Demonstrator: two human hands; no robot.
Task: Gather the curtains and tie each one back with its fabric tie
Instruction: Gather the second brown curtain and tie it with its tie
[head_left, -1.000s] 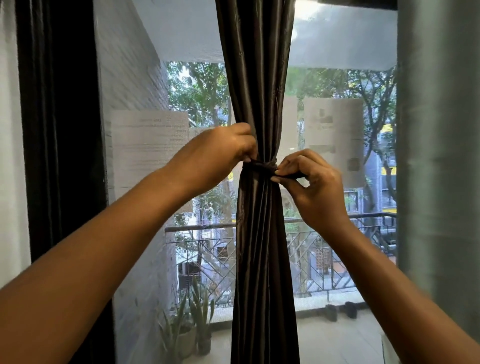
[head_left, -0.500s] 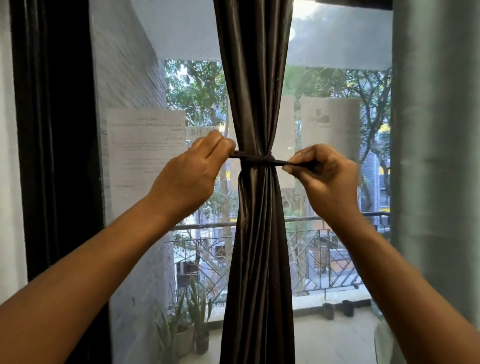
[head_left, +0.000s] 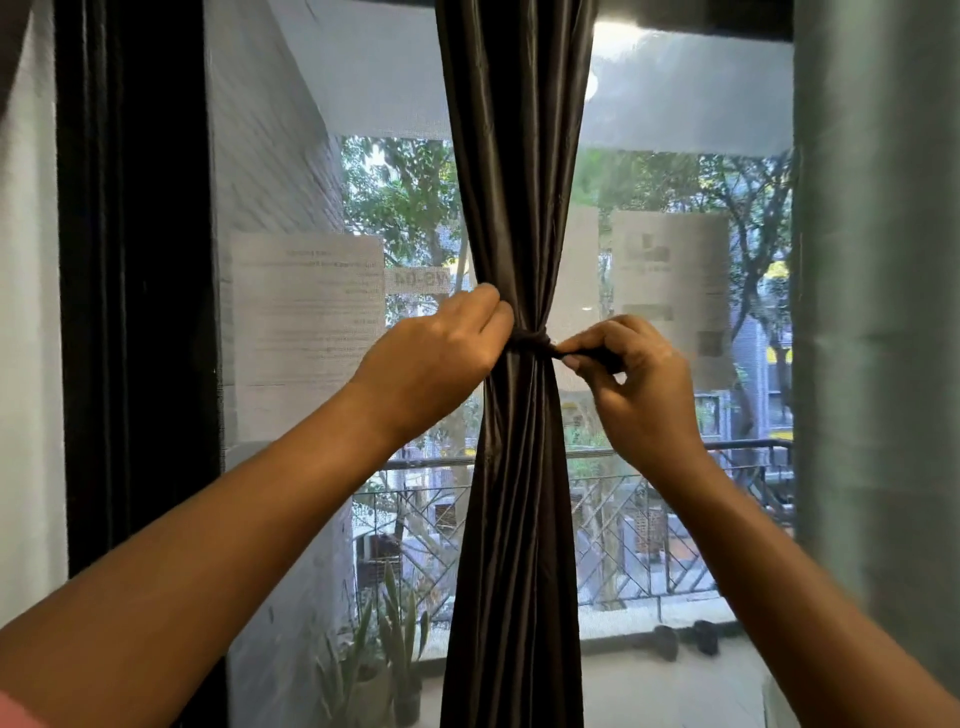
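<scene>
A dark brown satin curtain (head_left: 517, 156) hangs in the middle of the window, gathered into a narrow waist. A matching dark fabric tie (head_left: 532, 342) wraps around that waist. My left hand (head_left: 436, 353) grips the tie's left end against the curtain's left edge, fingers curled out of sight behind the fabric. My right hand (head_left: 631, 374) pinches the tie's right end between thumb and forefinger, just right of the knot. A second, grey-green curtain (head_left: 878, 312) hangs loose along the right edge.
The window glass (head_left: 670, 182) carries taped paper sheets (head_left: 306, 312). A dark window frame (head_left: 135, 286) stands at the left. Outside are a balcony railing (head_left: 639, 530), potted plants (head_left: 384, 660) and trees.
Both hands pulled the tie's ends outward half a second ago, then came back in close to the curtain. The tie now sits tight around the waist.
</scene>
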